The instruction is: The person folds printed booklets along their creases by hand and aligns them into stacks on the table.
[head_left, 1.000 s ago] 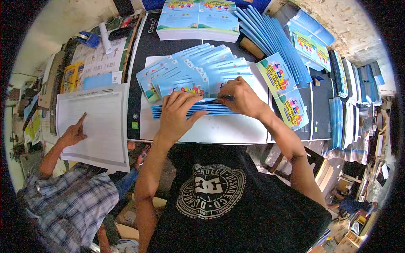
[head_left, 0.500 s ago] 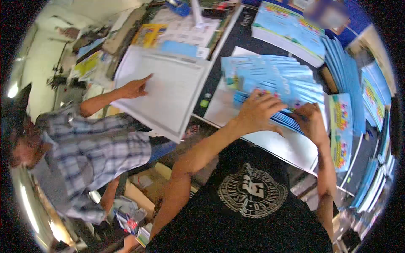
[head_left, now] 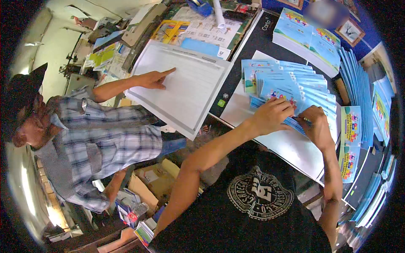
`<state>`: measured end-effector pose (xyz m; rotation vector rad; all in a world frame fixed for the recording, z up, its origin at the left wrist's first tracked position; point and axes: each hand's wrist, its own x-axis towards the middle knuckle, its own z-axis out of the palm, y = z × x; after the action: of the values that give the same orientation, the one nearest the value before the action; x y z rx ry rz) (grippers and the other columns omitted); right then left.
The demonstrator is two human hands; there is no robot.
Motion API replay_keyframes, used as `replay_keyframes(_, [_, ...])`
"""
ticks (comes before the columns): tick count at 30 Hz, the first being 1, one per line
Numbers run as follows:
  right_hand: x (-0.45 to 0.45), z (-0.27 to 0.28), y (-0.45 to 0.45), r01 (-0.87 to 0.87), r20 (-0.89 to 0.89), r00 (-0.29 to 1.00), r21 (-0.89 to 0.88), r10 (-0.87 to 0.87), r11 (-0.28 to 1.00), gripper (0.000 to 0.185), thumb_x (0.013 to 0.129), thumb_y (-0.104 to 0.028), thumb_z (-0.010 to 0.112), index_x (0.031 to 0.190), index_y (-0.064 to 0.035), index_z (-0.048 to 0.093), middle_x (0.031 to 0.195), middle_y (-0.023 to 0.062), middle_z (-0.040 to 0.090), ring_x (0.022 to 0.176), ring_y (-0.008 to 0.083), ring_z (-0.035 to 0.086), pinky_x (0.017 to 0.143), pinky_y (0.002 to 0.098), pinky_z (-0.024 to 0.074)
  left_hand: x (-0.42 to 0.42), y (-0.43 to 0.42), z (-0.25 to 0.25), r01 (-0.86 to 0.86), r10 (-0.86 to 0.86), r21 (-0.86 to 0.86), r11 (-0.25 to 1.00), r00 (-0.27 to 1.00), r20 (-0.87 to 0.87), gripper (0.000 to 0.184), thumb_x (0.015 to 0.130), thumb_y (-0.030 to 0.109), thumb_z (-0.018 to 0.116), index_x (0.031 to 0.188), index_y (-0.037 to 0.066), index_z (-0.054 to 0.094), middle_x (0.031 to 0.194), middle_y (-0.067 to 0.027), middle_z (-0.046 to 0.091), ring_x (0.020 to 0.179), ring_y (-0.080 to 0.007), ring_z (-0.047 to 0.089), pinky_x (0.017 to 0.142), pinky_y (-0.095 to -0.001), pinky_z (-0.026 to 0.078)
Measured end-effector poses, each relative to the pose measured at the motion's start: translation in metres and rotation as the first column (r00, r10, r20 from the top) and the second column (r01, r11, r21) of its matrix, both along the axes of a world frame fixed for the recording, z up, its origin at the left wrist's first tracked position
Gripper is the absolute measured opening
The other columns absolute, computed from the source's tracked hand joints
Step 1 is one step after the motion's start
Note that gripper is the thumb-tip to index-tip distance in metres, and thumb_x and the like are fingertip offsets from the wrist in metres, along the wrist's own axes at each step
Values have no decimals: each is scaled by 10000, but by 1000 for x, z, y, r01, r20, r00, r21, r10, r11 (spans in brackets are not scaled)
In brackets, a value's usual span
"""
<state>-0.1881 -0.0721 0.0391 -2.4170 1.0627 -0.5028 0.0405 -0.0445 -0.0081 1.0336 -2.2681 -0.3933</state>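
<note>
Well, large white printed form (head_left: 181,97): under the pointing hand (head_left: 156,79) of a co-worker in a plaid shirt; best kept well apart from the booklets, clear of both elbows.

Narrow bundle of thin blue paper booklets (head_left: 255,102): on the table (head_left: 261,38), over a large white sheet (head_left: 291,149), just in front of the fan and partly under both hands. Keep the long edges level; press evenly, without bowing the covers.

Left hand (head_left: 274,113): grip laid over the middle of the bundle, fingers bent; thumb pinch hidden, so cannot tell if clamped. Use as a steady weight, flat rather than hooked, to stop slipping.

Fan of overlapping blue illustrated booklets (head_left: 312,86): touching or just behind the fingers. Avoid brushing with knuckles, to spare the even overlap.

Right hand (head_left: 315,126): fingers curled at the right end of the bundle; cannot tell whether closed on an edge or only resting. Work with light fingertips, one edge at a time, without creasing corners.

Blue-and-green printed cover sheet (head_left: 351,130): flat beside the right forearm; mind the sleeve-side drift of that arm.
</note>
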Motion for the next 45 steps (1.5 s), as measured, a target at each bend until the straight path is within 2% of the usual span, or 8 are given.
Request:
replay_keyframes(9, [-8,3,8,39,29,999,-16,-39,999,142,768,-38,721,908,-41,746,877,122,693,858,334,624,852,436,450,0,-1,-3,-15,13,-69,997,999,-30,412,721,306,841,990,87,618,1089,-105,637,1083,-315,610,966,-434,491])
replay_keyframes(16, [-4,-2,9,17,-35,999,-8,-17,1000,92,807,-77,728,894,-53,745,869,128,688,871,330,624,853,443,446,2,1,-1,-13,14,18,1000,999,-46,454,731,329,837,1030,81,602,1065,-105,645,1093,-334,618,1026,-437,474])
replay_keyframes(21, [-6,-8,7,32,51,998,-76,-28,997,91,816,-96,738,898,-57,740,861,127,688,869,330,620,822,444,444,0,-1,-5,-20,24,30,999,992,-121,512,736,358,839,1066,74,569,1063,-101,649,1081,-340,624,1038,-450,468])
replay_keyframes(25, [0,0,7,81,39,996,-97,-77,992,84,814,-101,742,886,-60,729,841,123,672,853,332,613,807,448,441,0,-3,-6,-10,16,68,998,996,-85,512,746,403,820,1045,78,561,1054,-90,650,1069,-336,629,1042,-450,467])
replay_keyframes(30, [-5,-6,7,15,-37,999,-91,-19,996,87,791,-87,747,858,-51,705,813,117,637,839,318,602,788,437,425,2,-2,-2,-11,13,68,998,999,-30,514,761,469,784,1048,101,569,1053,-69,661,1069,-313,637,1001,-440,482])
replay_keyframes(36, [-6,-6,7,-10,-42,999,-100,5,995,98,792,-77,742,873,-48,693,832,116,639,861,312,602,788,435,420,-5,1,-9,-75,78,-66,995,995,54,500,772,455,777,1122,128,633,1063,-48,707,1034,-247,673,942,-402,485])
replay_keyframes(39, [-6,0,9,12,-38,999,-135,-17,991,105,786,-75,747,872,-51,692,839,118,643,879,317,603,810,442,425,-3,0,-11,-26,28,-17,1000,993,116,441,771,433,783,1089,145,679,1033,-43,723,1021,-237,683,951,-412,484])
replay_keyframes(45, [-13,16,10,30,-104,994,-121,-43,992,135,762,-69,764,875,-49,693,866,125,650,907,320,606,833,446,427,-5,3,-13,-63,67,-70,996,996,58,383,756,414,791,1023,157,695,992,-33,719,1010,-234,684,933,-415,500])
